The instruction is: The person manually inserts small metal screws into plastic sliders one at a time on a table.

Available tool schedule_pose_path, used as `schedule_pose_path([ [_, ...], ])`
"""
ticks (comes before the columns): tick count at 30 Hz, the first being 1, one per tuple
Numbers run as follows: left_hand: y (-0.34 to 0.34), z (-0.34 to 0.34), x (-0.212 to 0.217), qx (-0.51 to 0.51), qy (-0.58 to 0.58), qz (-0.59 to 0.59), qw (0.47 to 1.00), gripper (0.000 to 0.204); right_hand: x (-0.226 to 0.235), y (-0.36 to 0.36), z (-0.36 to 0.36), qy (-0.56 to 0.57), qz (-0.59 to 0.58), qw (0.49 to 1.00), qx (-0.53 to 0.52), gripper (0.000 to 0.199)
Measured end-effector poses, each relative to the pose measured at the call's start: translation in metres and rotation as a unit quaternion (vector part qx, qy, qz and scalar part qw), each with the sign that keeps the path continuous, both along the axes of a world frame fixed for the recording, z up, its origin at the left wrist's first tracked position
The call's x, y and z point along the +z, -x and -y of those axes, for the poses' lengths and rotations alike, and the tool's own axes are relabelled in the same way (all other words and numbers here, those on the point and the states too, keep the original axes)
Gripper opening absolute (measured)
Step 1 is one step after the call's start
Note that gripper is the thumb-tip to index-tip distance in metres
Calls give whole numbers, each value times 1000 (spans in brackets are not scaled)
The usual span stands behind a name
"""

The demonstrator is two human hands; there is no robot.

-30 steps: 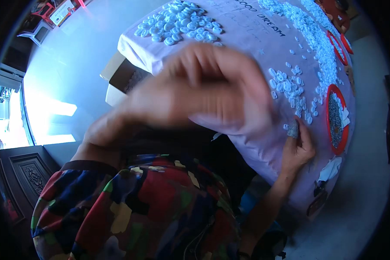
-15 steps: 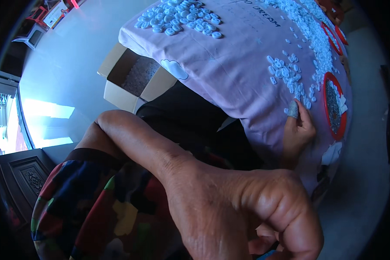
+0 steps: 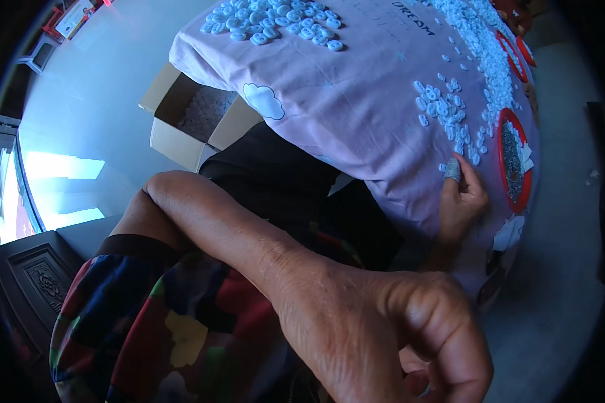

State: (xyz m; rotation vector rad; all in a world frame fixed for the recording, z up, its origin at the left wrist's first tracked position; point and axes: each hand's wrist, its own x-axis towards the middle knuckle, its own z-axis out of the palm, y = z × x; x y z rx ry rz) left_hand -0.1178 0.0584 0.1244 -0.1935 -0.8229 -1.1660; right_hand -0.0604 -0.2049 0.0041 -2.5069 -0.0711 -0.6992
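My left hand (image 3: pixel 363 322) is close in the foreground, its back toward me and its fingers curled shut. Its fingertips are mostly hidden at the lower edge, so what they hold does not show. Farther off, my right hand (image 3: pixel 462 198) rests at the table edge, thumb and forefinger pinched together. A grey wrap (image 3: pixel 453 169) covers one fingertip. That pinch is beside a small heap of white oval plastic pieces (image 3: pixel 440 106); whether one is between the fingertips I cannot make out.
A pink cloth (image 3: pixel 356 94) covers the table. A larger group of white oval pieces (image 3: pixel 262 20) lies far left. Small white parts (image 3: pixel 487 60) spread along the right, beside a red tray (image 3: pixel 526 195) of grey bits. An open cardboard box (image 3: pixel 175 138) stands below the table.
The whole view has shifted slightly. A bit of blue seen under my left hand earlier is out of view now. My right hand stays pinched beside the small heap.
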Motion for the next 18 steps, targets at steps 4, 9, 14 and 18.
schedule_pose_path([
  [4,-21,1,-16,-26,-4,32,999,24,4,0,0,19,22,999,-37,24],
  [9,-18,13,-17,-23,-20,21,999,21,8,5,22,19,30,997,-65,24],
  [14,-13,23,-15,-56,-72,-15,996,20,13,18,30,81,-29,996,-11,23],
  [18,-14,27,-12,-76,-104,-39,991,20,21,15,31,104,-64,992,-4,23],
])
